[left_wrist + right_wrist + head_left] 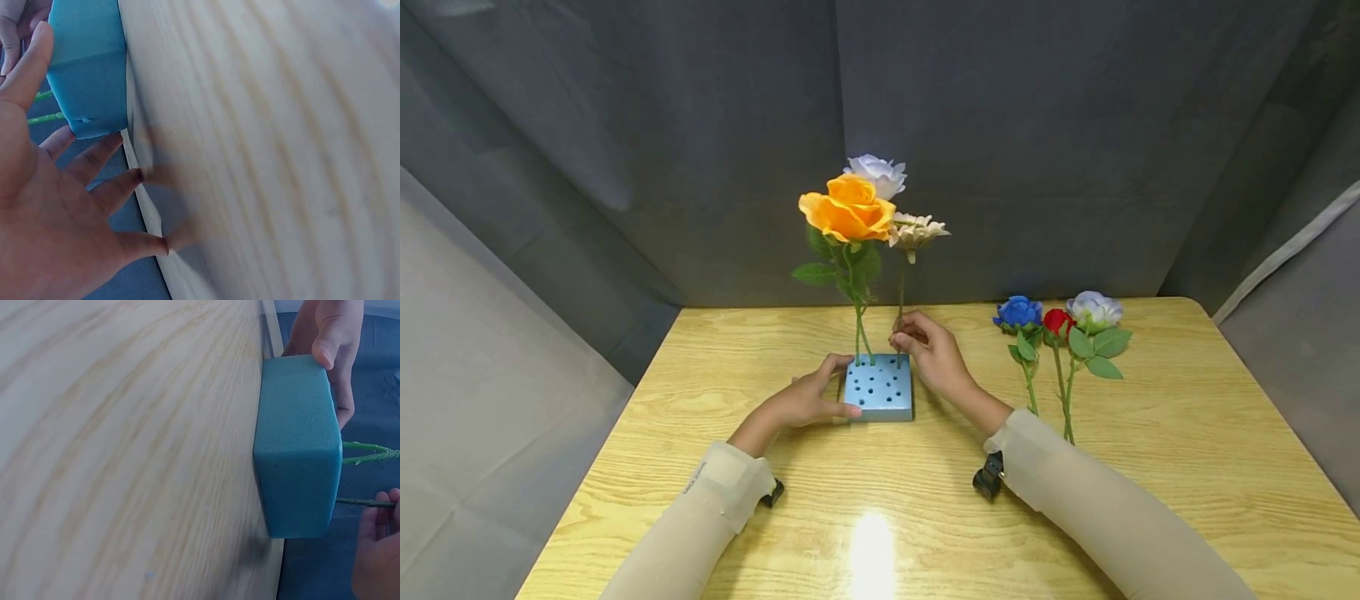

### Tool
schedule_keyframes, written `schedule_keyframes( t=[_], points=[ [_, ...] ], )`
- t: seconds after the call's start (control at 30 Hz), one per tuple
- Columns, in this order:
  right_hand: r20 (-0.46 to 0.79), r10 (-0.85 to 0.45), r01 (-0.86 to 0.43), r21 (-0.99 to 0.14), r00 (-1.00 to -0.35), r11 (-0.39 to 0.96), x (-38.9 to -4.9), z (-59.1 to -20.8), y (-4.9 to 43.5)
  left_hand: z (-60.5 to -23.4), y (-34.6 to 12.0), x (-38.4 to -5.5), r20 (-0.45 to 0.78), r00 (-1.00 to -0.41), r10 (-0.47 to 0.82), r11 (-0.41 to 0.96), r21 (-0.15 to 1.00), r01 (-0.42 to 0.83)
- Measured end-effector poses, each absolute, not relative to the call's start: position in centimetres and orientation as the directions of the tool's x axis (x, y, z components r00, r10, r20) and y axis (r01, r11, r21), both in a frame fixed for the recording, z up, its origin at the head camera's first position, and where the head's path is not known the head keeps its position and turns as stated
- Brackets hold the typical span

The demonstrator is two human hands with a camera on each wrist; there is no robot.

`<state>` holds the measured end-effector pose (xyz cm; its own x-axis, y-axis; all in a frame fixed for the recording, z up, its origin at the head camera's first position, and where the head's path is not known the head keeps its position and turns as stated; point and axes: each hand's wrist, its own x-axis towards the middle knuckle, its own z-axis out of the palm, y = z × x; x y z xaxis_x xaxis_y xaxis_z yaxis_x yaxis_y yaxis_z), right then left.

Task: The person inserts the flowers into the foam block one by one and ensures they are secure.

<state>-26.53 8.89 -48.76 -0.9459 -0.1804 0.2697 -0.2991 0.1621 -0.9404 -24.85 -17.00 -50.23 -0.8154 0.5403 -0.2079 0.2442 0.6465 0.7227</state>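
Note:
A light blue block (880, 400) with several holes in its top stands on the table. My left hand (808, 398) grips its left side, the thumb at the front corner and the index finger at the back; the other fingers (112, 190) spread toward the table. My right hand (936, 354) pinches the stem of a cream flower (916, 231) low down, and that stem's foot meets the block's back right hole. An orange rose (848, 210) and a pale lilac flower (880, 173) stand upright in the block's back row. In the right wrist view, the cream flower's stem (362, 502) runs between fingertips and block.
On the table (1180, 433) to the right lie a blue flower (1018, 312), a red rose (1057, 323) and a pale lilac flower (1095, 309) with green leaves, partly behind my right forearm. A dark grey curtain (1000, 150) hangs behind the table's back edge.

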Motion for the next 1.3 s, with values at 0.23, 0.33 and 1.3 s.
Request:
schedule_keyframes(
  t=[0.23, 0.33, 1.3],
  points=[
    [0.299, -0.177, -0.331, -0.922, -0.938, 0.198, -26.5, -49.0, 9.0, -50.4, -17.1, -25.0, -0.204, -0.812, 0.546, 0.643, 0.724, 0.25],
    [0.301, -0.178, -0.334, -0.92, -0.937, 0.205, -26.6, -49.2, 9.0, -50.5, -17.1, -25.0, -0.204, -0.813, 0.546, 0.642, 0.726, 0.249],
    [0.257, -0.24, -0.321, -0.901, -0.936, 0.29, -26.3, -50.6, 9.4, -50.0, -17.1, -24.8, -0.205, -0.815, 0.543, 0.629, 0.741, 0.233]
  ],
)
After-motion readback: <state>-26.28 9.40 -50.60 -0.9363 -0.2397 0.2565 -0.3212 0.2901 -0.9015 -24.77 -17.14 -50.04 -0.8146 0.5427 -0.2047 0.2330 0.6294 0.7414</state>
